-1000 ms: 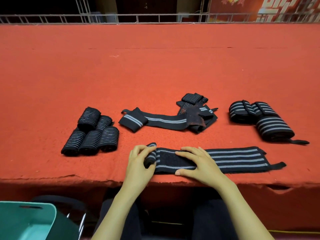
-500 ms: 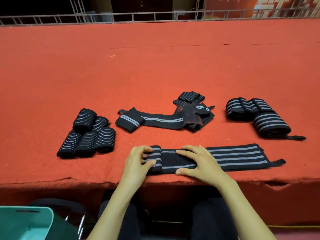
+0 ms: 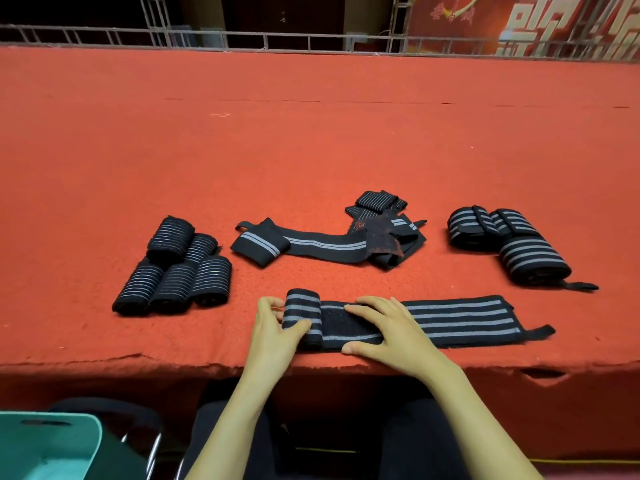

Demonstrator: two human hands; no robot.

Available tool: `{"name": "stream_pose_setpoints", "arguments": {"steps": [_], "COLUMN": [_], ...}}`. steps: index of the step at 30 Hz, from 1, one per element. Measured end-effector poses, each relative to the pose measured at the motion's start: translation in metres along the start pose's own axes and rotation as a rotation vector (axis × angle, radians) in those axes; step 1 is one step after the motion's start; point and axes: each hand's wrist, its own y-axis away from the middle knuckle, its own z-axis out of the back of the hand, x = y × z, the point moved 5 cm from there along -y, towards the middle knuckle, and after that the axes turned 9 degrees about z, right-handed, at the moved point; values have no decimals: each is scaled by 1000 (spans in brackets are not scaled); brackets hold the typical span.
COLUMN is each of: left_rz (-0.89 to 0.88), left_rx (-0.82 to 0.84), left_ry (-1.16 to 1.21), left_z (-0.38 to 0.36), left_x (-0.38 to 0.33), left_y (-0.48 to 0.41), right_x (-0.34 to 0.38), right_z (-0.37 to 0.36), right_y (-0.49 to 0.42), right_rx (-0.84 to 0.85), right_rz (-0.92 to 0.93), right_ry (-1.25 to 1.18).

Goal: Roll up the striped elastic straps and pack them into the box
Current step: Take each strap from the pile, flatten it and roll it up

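I logged the left hand (image 3: 273,327) as closed round the rolled end of the striped strap (image 3: 460,317), with the thumb lying across the near part of the roll and the fingers curled against its left face. The right hand (image 3: 391,330) lay flat with its fingers straight and slightly spread. It pressed the unrolled part down just beside the roll and gripped nothing.

The roll sat at the strap's left end. The rest of the strap ran flat to the right along the near edge of the red table (image 3: 311,150) and ended in a narrow black tab (image 3: 540,331).

Farther out I noted three groups, all clear of the hands:

- Left: five rolled straps (image 3: 173,268) with thin stripes, three side by side and touching, and two more behind them, one of these lying partly on top.
- Centre: a loose strap (image 3: 322,244), folded over at its left end and running right into a tangled pile (image 3: 381,230) of further straps.
- Right: wide-striped rolls (image 3: 505,244) lying against each other, with a black tab sticking out on the near right.

The teal box (image 3: 45,445) stood below table level at the lower left, well apart from every strap; I could not see its contents. A metal railing (image 3: 277,39) ran along the far edge of the table.
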Motion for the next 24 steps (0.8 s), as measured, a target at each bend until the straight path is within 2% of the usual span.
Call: {"name": "stream_pose_setpoints", "arguments": {"steps": [6, 9, 13, 18, 24], "left_rz": [55, -44, -269, -398, -451], "left_rx": [-202, -286, -370, -313, -102], "left_ry": [13, -124, -341, -358, -271], "left_z": [59, 71, 50, 31, 29], "left_x": [19, 16, -5, -11, -8], "left_y": [-6, -2, 9, 8, 13], "right_x": [49, 62, 54, 32, 23], "right_z": [-30, -38, -31, -18, -14], "right_y": [-33, -45, -39, -22, -16], "right_rx": [56, 87, 80, 49, 7], "right_rz": [107, 137, 133, 82, 62], "right_ry": [-28, -34, -54, -66, -54]}}
